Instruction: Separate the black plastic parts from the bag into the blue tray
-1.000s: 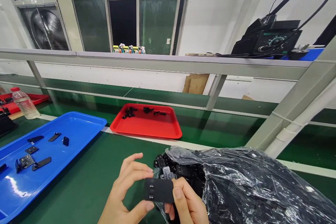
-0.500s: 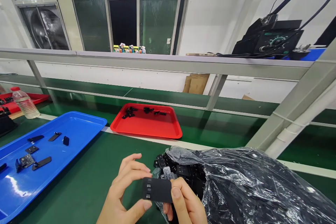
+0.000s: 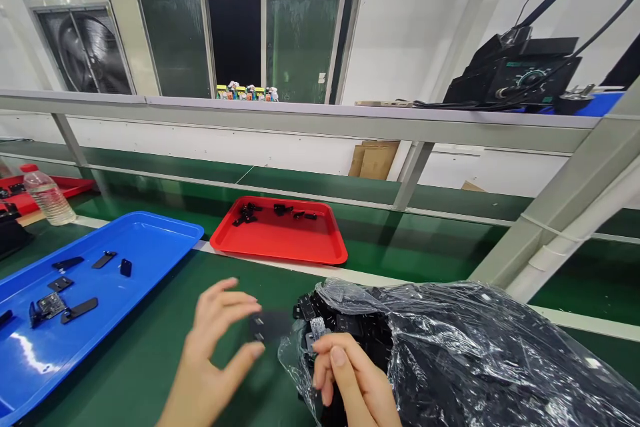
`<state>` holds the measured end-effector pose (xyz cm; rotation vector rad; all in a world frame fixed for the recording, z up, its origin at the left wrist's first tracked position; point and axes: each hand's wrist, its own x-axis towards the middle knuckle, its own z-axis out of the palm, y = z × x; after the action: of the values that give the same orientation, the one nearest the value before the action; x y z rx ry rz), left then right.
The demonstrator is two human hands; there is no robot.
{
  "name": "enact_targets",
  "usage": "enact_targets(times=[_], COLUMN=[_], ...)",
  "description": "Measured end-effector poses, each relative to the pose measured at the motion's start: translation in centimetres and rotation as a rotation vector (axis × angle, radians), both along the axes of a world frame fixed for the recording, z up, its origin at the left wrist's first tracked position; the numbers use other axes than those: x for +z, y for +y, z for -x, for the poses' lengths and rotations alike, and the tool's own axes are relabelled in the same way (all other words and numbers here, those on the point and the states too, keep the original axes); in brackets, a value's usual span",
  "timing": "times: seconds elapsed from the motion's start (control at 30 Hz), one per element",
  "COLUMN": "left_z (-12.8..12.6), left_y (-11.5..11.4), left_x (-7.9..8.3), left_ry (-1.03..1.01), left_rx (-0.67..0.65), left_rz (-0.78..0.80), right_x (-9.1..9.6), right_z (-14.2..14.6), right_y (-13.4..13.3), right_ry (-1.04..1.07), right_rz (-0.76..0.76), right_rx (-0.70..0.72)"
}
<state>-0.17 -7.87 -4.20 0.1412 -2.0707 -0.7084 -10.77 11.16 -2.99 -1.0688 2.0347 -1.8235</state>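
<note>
A flat black rectangular plastic piece (image 3: 274,328), smeared by motion, is held by its left end between the thumb and fingers of my left hand (image 3: 215,340). Small shiny slots or clips show near that end. My right hand (image 3: 350,373) is apart from the piece, its thumb and fingers curled together with nothing visible in them. Right behind it, black plastic parts (image 3: 350,325) fill the mouth of a clear plastic bag (image 3: 475,353). A greyish translucent part (image 3: 317,328) lies among them, close to my right fingertips.
On the left, a blue tray (image 3: 165,233) carries several black pieces. A red tray (image 3: 280,247) with small black parts sits farther back. A water bottle (image 3: 47,197) stands at far left. A slanted post (image 3: 560,233) rises behind the bag.
My left hand has moved left and slightly up with the black piece. My right hand has let go of the piece and its fingers have closed together.
</note>
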Motion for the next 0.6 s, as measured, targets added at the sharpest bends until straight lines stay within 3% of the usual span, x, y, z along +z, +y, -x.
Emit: enact_targets(times=[0.07,0.17,0.23,0.3,0.37,0.43,0.5,0.57,0.6], left_z=[-1.2,-4.1,-6.4,-8.2,-9.1,-8.7,-7.0,-4.3,-2.8], left_y=[-4.2,-11.0,-14.3,-15.9,-15.8,-14.3,-11.6,-8.1,-6.1], left_x=[-1.3,-3.6,-5.0,-6.1,-7.0,-7.6,-7.8,-8.1,-8.4], left_ry=[0.030,-0.074,-0.113,-0.105,-0.097,-0.117,-0.123,-0.069,-0.092], left_rx=[0.332,0.803,0.948,1.040,1.036,0.942,0.839,0.735,0.585], left_rz=[0.106,0.104,0.058,0.014,-0.012,-0.036,-0.114,-0.309,-0.373], right_x=[-1.1,-3.0,-4.1,-4.6,-4.8,-4.7,-4.5,-4.4,-4.3], right_z=[2.0,5.0,6.2,6.5,6.2,5.6,5.1,4.7,4.6], right_y=[1.0,2.4,2.9,2.8,2.1,1.0,-0.3,-1.4,-1.9], right_ry=[0.214,0.476,0.537,0.575,0.630,0.685,0.731,0.769,0.782], right_rz=[-0.219,-0.538,-0.659,-0.755,-0.867,-0.973,-1.072,-1.151,-1.184], right_rx=[-0.132,-0.335,-0.377,-0.389,-0.379,-0.348,-0.313,-0.273,-0.251])
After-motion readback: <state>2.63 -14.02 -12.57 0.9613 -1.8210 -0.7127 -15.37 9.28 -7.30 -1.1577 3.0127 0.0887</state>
